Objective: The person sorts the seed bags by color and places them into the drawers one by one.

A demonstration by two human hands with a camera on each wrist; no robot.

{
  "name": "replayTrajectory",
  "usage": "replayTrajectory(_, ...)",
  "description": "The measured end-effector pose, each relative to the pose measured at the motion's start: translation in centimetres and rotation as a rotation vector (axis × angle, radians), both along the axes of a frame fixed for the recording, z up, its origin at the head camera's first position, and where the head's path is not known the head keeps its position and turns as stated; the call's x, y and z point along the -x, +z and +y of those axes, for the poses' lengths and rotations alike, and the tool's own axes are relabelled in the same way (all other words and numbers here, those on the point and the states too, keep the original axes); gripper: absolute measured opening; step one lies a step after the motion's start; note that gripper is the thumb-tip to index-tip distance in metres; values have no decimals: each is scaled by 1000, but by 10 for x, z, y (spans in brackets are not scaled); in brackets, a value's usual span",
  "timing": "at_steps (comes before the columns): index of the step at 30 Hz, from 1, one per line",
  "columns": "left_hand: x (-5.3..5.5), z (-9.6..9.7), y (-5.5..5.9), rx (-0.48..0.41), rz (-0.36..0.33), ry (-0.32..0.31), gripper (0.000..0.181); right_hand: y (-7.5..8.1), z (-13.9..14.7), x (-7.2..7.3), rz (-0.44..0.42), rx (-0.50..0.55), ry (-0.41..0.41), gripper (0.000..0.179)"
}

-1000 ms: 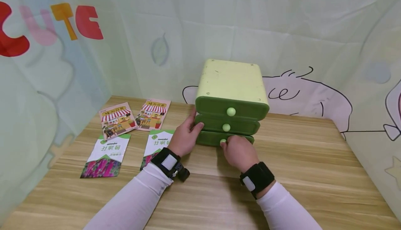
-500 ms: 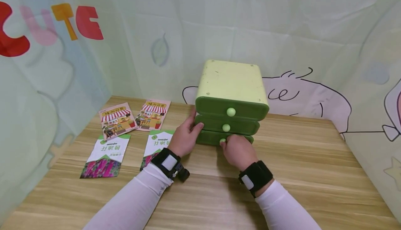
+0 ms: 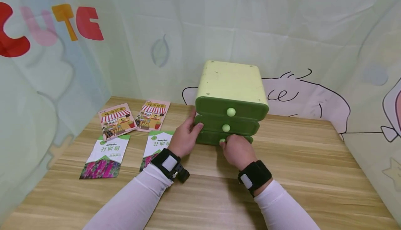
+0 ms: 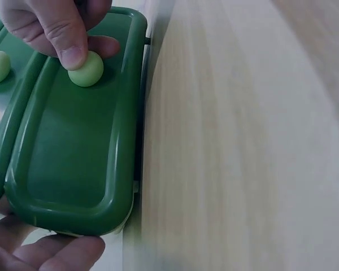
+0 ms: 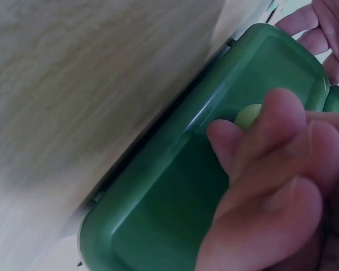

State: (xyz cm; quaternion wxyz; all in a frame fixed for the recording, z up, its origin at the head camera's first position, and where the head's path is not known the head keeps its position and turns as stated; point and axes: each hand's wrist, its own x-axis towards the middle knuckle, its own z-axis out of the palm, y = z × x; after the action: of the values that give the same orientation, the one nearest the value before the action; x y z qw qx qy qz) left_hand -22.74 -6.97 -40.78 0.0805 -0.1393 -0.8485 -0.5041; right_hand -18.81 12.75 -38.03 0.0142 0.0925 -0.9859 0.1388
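Note:
A small drawer cabinet (image 3: 232, 80) with a cream top and three stacked green drawers stands on the table. My right hand (image 3: 240, 151) pinches the pale green round knob (image 4: 86, 69) of the bottom drawer (image 4: 68, 147) between thumb and curled fingers. In the right wrist view the same knob (image 5: 248, 116) shows behind my fingers. My left hand (image 3: 185, 136) lies against the cabinet's left side, fingers extended along it and thumb at the front edge of the middle drawer (image 3: 242, 127). In the left wrist view its fingertips (image 4: 73, 254) touch the drawer's side end.
Two pink packets with striped awnings (image 3: 117, 120) (image 3: 153, 115) lie at the back left of the wooden table (image 3: 313, 174). Two white-and-green flower packets (image 3: 106, 155) (image 3: 158, 143) lie in front of them. A printed cloth wall (image 3: 175, 31) stands close behind the cabinet.
My right hand has moved very slightly forward, and the bottom drawer sits a touch further in. The left hand keeps its place against the cabinet.

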Motion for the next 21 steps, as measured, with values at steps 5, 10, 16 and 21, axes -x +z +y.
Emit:
replayTrajectory(5,0,0,0,-6,4,-1,57,-1,0,2,-1,2,-13,35)
replayTrajectory(10,0,0,-2,-5,6,4,56,-1,1,2,-14,5,-18,35)
replayTrajectory(16,0,0,-1,-2,2,3,56,-1,1,2,-14,0,-17,35)
replayTrajectory(21,0,0,-1,-7,2,7,56,-1,1,3,-17,1,-22,35)
